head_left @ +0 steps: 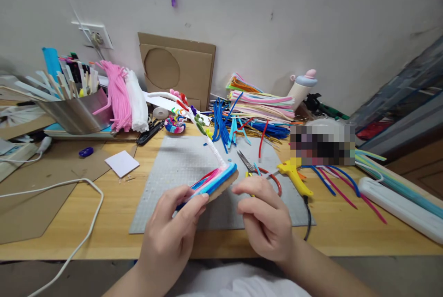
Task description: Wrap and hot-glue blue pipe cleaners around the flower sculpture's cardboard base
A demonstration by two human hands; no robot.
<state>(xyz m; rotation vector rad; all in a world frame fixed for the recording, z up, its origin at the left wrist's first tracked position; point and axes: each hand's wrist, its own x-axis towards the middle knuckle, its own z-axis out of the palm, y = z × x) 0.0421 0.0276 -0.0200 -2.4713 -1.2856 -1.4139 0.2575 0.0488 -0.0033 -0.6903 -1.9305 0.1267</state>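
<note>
In my left hand (173,227) is a cardboard base covered with pipe cleaners (221,179) in blue, white and pink, gripped between thumb and fingers at its near end. It is tilted, its bare brown cardboard edge facing right. From its far end rises a white wrapped stem (215,151), with green, yellow, purple and red pipe-cleaner shapes further up. My right hand (266,221) hovers just right of the base, apart from it, fingers loosely bent with a gap between them and nothing visible inside. Behind it lie scissors (246,160) and a yellow glue gun (296,179).
A grey cutting mat (152,204) covers the middle of the wooden table. Pipe-cleaner bundles (263,105) lie at the back, near leaning cardboard (194,66). At left stand a metal holder (79,114) of sticks and a trailing white cable (98,190). A white lamp bar (398,209) lies right.
</note>
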